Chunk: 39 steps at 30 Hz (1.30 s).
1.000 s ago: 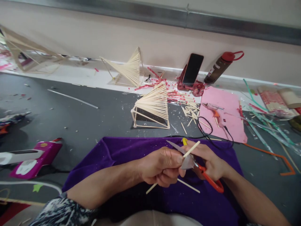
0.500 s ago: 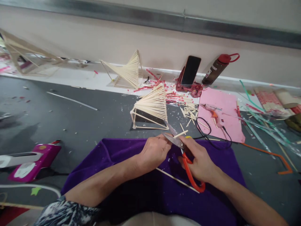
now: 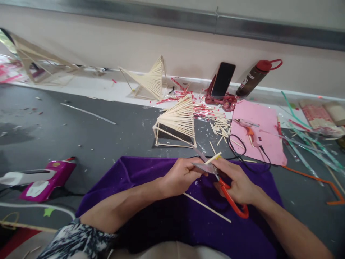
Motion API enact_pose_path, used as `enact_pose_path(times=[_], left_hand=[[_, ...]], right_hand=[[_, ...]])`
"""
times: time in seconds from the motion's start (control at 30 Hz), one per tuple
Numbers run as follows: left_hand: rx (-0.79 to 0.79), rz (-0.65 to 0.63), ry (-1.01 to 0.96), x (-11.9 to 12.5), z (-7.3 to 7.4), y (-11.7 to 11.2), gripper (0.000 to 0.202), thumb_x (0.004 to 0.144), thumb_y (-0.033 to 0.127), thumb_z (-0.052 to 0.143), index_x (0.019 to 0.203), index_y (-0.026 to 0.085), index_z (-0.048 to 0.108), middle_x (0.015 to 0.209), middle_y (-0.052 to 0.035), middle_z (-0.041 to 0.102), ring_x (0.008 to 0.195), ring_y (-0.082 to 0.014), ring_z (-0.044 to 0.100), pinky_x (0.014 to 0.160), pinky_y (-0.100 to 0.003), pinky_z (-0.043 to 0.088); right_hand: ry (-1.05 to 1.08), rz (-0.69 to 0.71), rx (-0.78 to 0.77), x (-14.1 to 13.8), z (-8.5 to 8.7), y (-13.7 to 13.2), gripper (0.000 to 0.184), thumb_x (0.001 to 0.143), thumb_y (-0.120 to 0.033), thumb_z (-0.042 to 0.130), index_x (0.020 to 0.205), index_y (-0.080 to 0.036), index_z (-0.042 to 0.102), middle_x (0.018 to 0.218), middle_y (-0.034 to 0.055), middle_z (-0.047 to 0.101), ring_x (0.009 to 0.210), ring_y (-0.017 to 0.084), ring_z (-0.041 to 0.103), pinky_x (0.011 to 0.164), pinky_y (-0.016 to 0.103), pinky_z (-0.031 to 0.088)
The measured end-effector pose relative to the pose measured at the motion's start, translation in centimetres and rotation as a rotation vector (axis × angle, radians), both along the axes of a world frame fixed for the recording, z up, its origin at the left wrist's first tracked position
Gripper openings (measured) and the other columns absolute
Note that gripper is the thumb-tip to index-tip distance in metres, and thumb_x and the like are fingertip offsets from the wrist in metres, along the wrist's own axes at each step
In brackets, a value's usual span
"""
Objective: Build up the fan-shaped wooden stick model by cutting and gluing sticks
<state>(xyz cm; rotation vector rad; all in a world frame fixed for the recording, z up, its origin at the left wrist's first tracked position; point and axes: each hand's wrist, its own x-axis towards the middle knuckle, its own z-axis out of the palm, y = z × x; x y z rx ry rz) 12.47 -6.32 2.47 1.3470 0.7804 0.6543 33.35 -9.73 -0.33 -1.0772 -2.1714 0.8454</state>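
Note:
My left hand (image 3: 181,175) is closed in a pinch on a thin wooden stick (image 3: 213,158) over the purple cloth (image 3: 151,172) on my lap. My right hand (image 3: 238,181) grips red-handled scissors (image 3: 230,196), whose open blades straddle the stick close to my left fingertips. Another long stick (image 3: 207,208) lies on the cloth below both hands.
A stick-built fan model (image 3: 178,122) stands just beyond the cloth, another one (image 3: 148,80) by the wall. A glue gun (image 3: 249,130) lies on pink paper (image 3: 258,133) with its black cord (image 3: 237,147). A phone (image 3: 223,80), a bottle (image 3: 254,77) and a pink box (image 3: 45,180) are around.
The scissors went from lying flat in my right hand to blades set across the stick. My left hand shifted up the stick. The head view moved slightly.

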Motion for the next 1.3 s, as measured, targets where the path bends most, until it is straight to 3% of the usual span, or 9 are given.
enact_pose_path(times=[0.2, 0.4, 0.5, 0.7, 0.8, 0.9, 1.0, 1.17, 1.3], left_hand=[[-0.485, -0.064, -0.208, 0.2, 0.2, -0.6, 0.007, 0.070, 0.018, 0.060, 0.066, 0.013, 0.059, 0.037, 0.0089, 0.034, 0.031, -0.0030, 0.024, 0.033, -0.016, 0.017], [-0.897, -0.388, -0.352, -0.4, 0.3, -0.7, 0.031, 0.083, 0.041, 0.055, 0.065, 0.015, 0.052, 0.042, 0.0105, 0.019, 0.034, -0.0032, 0.011, 0.032, -0.015, 0.007], [-0.850, -0.342, -0.339, -0.2, -0.1, -0.3, 0.029, 0.081, 0.042, 0.057, 0.069, 0.015, 0.054, 0.042, 0.0110, 0.020, 0.034, -0.0034, 0.011, 0.032, -0.015, 0.008], [-0.237, 0.097, 0.005, 0.5, -1.1, 0.7, 0.018, 0.081, 0.032, 0.056, 0.081, 0.014, 0.058, 0.049, 0.0076, 0.041, 0.038, -0.0034, 0.030, 0.037, -0.016, 0.021], [-0.023, 0.156, 0.073, 0.3, -1.3, 0.8, 0.015, 0.081, 0.027, 0.052, 0.078, 0.014, 0.060, 0.054, 0.0055, 0.046, 0.046, -0.0052, 0.038, 0.045, -0.017, 0.030], [0.071, 0.176, 0.059, 0.1, -1.2, 0.7, 0.017, 0.081, 0.024, 0.051, 0.069, 0.014, 0.058, 0.056, 0.0044, 0.045, 0.052, -0.0064, 0.040, 0.050, -0.018, 0.032], [-0.032, 0.148, -0.028, 0.2, -0.8, 0.5, 0.017, 0.080, 0.026, 0.054, 0.068, 0.014, 0.056, 0.052, 0.0060, 0.040, 0.046, -0.0051, 0.034, 0.045, -0.018, 0.028], [-0.433, 0.056, -0.174, 0.3, 0.0, -0.1, 0.021, 0.072, 0.031, 0.065, 0.066, 0.013, 0.056, 0.043, 0.0085, 0.034, 0.037, -0.0023, 0.024, 0.038, -0.017, 0.016], [-0.660, -0.061, -0.229, 0.1, 0.6, -0.4, 0.018, 0.071, 0.028, 0.067, 0.067, 0.013, 0.058, 0.039, 0.0096, 0.030, 0.033, -0.0021, 0.019, 0.034, -0.017, 0.010]], right_hand=[[0.030, 0.105, -0.010, 0.8, -0.2, 0.8, 0.060, 0.066, -0.008, 0.055, 0.124, -0.022, 0.048, 0.090, 0.0036, 0.057, 0.074, 0.017, 0.054, 0.069, 0.030, 0.047], [0.083, 0.193, -0.017, 1.0, 0.2, 0.7, 0.061, 0.065, -0.009, 0.055, 0.123, -0.024, 0.050, 0.093, 0.0039, 0.060, 0.080, 0.019, 0.057, 0.076, 0.031, 0.046], [0.066, 0.134, -0.027, 1.1, -0.1, 0.7, 0.064, 0.064, -0.010, 0.054, 0.127, -0.023, 0.048, 0.091, 0.0038, 0.061, 0.078, 0.019, 0.058, 0.070, 0.029, 0.047], [-0.046, -0.111, -0.062, 0.4, -0.3, 0.7, 0.064, 0.066, -0.007, 0.051, 0.127, -0.023, 0.049, 0.082, 0.0011, 0.055, 0.059, 0.012, 0.047, 0.054, 0.024, 0.040], [-0.037, -0.156, -0.061, -0.3, 0.0, 0.4, 0.065, 0.065, -0.006, 0.052, 0.127, -0.023, 0.049, 0.080, 0.0007, 0.052, 0.063, 0.014, 0.046, 0.057, 0.026, 0.041], [-0.025, -0.158, -0.073, -0.7, 0.2, 0.1, 0.067, 0.064, -0.004, 0.052, 0.128, -0.024, 0.048, 0.082, 0.0014, 0.051, 0.067, 0.015, 0.047, 0.060, 0.027, 0.041], [-0.022, -0.129, -0.056, -0.4, 0.3, 0.0, 0.069, 0.064, -0.005, 0.053, 0.129, -0.024, 0.046, 0.083, 0.0010, 0.050, 0.067, 0.015, 0.047, 0.060, 0.026, 0.041], [-0.011, 0.025, 0.030, 0.8, 0.3, 0.5, 0.073, 0.063, -0.005, 0.054, 0.132, -0.026, 0.042, 0.090, 0.0031, 0.055, 0.074, 0.017, 0.051, 0.065, 0.028, 0.044], [-0.002, 0.102, 0.010, 1.5, 0.4, 0.8, 0.069, 0.064, -0.006, 0.054, 0.131, -0.023, 0.043, 0.097, 0.0055, 0.059, 0.081, 0.019, 0.055, 0.071, 0.030, 0.046]])
